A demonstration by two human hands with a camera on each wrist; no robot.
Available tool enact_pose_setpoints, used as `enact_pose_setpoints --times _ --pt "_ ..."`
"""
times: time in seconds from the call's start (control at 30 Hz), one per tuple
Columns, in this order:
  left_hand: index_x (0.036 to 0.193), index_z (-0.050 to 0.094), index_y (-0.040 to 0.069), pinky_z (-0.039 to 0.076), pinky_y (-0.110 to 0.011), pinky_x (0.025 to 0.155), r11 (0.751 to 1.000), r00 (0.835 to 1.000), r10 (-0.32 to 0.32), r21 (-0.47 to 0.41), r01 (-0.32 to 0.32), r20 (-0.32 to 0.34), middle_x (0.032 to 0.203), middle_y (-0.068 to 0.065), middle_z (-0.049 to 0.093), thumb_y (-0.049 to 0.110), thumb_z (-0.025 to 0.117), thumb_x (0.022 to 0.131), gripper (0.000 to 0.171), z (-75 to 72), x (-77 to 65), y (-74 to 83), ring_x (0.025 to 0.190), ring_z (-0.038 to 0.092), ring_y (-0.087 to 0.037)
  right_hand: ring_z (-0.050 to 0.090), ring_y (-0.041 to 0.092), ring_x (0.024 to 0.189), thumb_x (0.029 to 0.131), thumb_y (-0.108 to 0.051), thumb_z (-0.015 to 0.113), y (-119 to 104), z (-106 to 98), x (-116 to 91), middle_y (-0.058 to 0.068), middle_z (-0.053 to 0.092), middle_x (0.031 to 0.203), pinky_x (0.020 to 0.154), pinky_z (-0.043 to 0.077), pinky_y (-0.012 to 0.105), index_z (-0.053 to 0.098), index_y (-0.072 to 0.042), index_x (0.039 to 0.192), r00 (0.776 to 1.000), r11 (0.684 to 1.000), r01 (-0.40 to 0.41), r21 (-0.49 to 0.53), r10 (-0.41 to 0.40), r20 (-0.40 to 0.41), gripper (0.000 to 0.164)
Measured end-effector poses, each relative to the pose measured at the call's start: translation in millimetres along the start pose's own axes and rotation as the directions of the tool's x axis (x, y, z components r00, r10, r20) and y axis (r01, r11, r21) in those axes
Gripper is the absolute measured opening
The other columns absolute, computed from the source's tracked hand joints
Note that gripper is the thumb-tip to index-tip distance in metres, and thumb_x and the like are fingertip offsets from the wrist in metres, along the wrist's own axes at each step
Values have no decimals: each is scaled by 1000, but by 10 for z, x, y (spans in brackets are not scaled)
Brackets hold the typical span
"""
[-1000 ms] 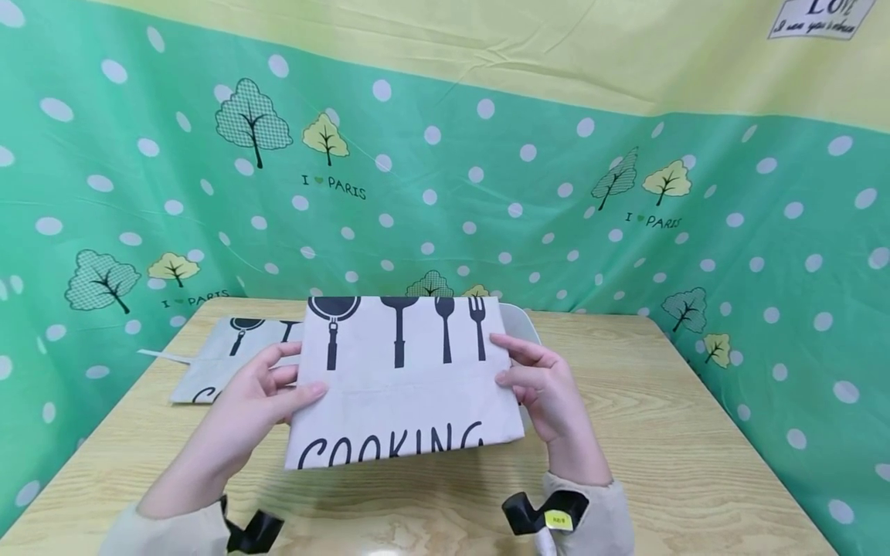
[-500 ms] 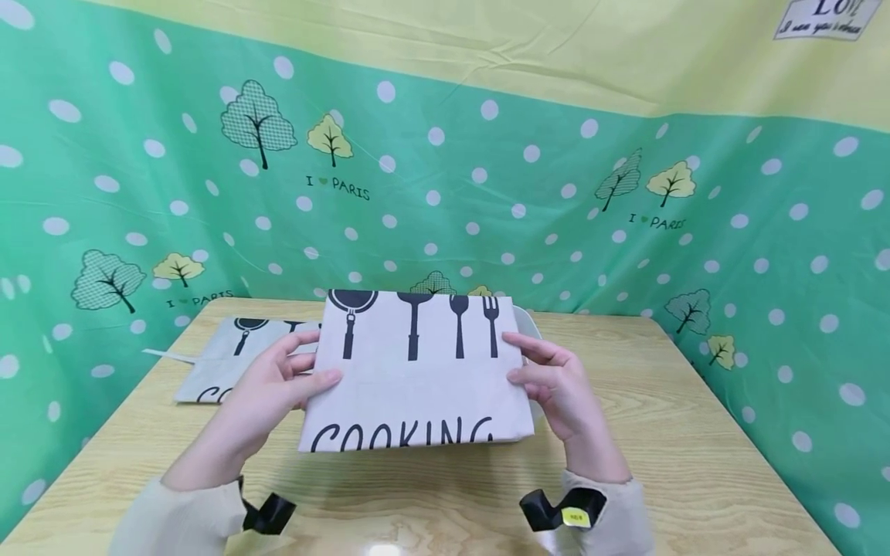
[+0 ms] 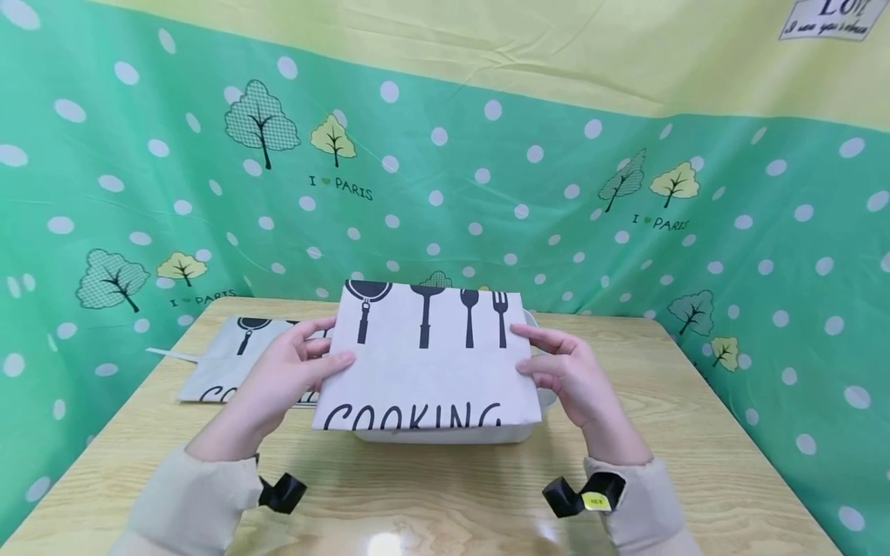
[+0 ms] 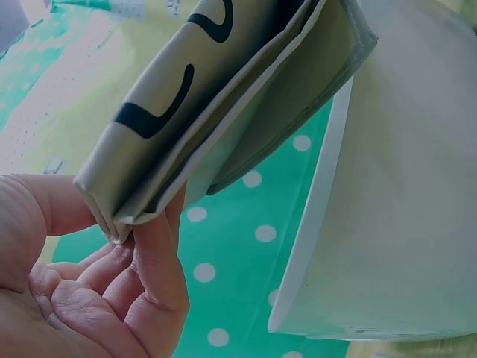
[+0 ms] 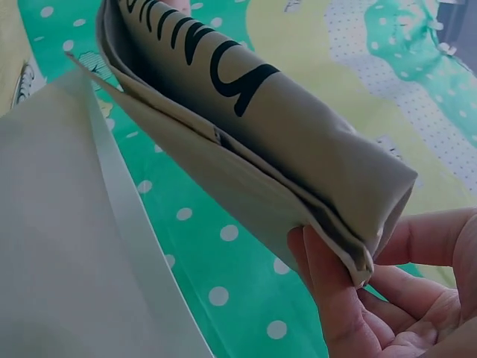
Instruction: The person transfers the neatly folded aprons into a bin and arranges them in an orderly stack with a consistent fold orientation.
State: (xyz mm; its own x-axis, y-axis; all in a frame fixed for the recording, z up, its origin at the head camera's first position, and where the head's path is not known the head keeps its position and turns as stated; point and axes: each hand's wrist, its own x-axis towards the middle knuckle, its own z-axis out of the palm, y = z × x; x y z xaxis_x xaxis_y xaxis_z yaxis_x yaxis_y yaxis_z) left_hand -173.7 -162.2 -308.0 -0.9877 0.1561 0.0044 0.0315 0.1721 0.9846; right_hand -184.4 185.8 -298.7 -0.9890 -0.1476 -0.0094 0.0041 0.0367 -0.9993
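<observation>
holding the folded cloth (image 3: 431, 378) evenly helps: in the head view, left hand (image 3: 285, 367) and right hand (image 3: 566, 374) pinch its opposite sides, up off the table (image 3: 626, 371), partly hiding a white container (image 3: 445, 436). in the left wrist view its layers gape, so catch all together. the right wrist view shows a matching pinch; equal pressure should prevent slipping

White container (image 3: 445, 436) mostly hidden behind the folded cloth (image 3: 431, 374)
The left hand (image 3: 285, 372) covers part of a second cloth (image 3: 219, 364); upper right, the frame cuts a label (image 3: 830, 22).
</observation>
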Motion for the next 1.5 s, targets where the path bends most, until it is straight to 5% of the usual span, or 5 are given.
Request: enact_pose_setpoints --times 0.5,0.83,1.17,1.5 --pt "153 30 4 59 -27 73 998 1000 -22 54 22 -8 139 -27 54 17 62 98 66 43 196 69 83 70 -7 63 6 94 82 8 60 -73 -92 206 17 40 155 67 54 18 46 2 144 999 995 -43 -85 45 29 64" --pt "152 33 3 58 -26 73 993 998 -41 113 45 -39 130 -20 51 15 62 97 63 48 315 76 95 58 -14 61 19 113 86 5 60 -101 -98 260 21 41 154 80 58 24 43 -1 148 998 981 -27 -192 38 50 65" --pt "154 31 5 56 -28 79 985 995 -97 145 97 -10 128 -16 47 18 56 101 59 36 427 114 106 54 -23 61 31 119 91 -2 63 -132 -120 336 22 43 152 88 58 31 41 0 149 999 934 -12 -356 28 38 62" --pt "154 32 7 54 -25 77 967 991 -132 218 129 -2 127 -15 49 21 57 101 61 53 572 181 103 55 -22 69 26 103 92 -2 64 -175 -168 413 25 45 149 85 60 34 42 3 146 999 888 -22 -459 33 15 59"
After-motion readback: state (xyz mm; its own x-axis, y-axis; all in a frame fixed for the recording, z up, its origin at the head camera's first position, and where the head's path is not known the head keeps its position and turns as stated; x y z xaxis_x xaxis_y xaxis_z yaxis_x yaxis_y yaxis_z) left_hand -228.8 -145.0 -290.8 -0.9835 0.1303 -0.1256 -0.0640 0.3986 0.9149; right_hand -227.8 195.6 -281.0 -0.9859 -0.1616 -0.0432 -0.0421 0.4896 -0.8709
